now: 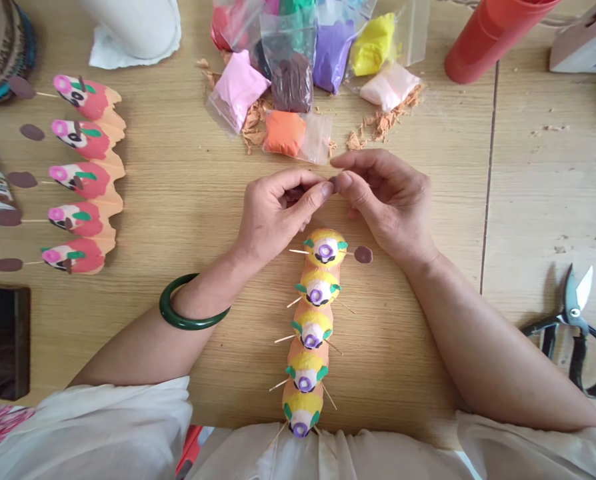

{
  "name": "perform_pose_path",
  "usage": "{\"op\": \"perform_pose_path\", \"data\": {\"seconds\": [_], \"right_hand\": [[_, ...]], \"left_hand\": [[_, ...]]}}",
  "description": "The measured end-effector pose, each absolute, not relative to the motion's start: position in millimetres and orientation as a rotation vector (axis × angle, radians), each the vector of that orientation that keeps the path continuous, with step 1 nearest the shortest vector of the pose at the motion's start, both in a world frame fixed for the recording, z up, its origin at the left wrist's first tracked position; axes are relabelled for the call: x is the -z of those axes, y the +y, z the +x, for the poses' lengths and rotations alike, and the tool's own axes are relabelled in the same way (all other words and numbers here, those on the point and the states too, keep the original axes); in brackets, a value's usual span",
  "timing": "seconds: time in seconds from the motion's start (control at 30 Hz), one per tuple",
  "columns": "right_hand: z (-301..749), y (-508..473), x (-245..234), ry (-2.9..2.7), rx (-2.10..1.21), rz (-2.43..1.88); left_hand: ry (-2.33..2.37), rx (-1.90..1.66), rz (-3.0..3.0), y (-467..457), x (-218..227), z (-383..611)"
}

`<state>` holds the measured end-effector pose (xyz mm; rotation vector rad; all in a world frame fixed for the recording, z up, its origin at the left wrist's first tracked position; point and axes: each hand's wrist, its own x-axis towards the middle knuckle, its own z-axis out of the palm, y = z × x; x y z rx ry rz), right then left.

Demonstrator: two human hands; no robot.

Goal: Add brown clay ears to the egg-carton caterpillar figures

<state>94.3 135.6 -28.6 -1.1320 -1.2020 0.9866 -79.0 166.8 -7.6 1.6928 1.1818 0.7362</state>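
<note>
My left hand (283, 210) pinches a small dark brown piece of modelling clay (335, 182) between thumb and forefinger. The thumb and fingers of my right hand (391, 200) close on the same piece from the other side. Just below my hands stands a row of yellow egg-carton cups (309, 357), decorated with white faces, purple rings and green clay bits. Thin sticks poke out at the sides of the cups. At the top cup, the right stick carries a flat brown clay disc (363, 255).
Bags of coloured clay, including an orange one (285, 133), lie beyond my hands among crumbs. A red-cup carton row (91, 177) with brown discs on sticks sits left. Scissors (573, 327) lie right, a phone (3, 340) left. A red cylinder (493, 40) stands top right.
</note>
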Motion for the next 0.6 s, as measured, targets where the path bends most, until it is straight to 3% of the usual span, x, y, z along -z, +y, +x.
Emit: {"op": "perform_pose_path", "data": {"seconds": [0.6], "right_hand": [[94.7,136.6,30.4,-1.251,-1.037,-1.200]], "left_hand": [[1.172,-0.865,1.571,168.5,13.2,-81.7]]}}
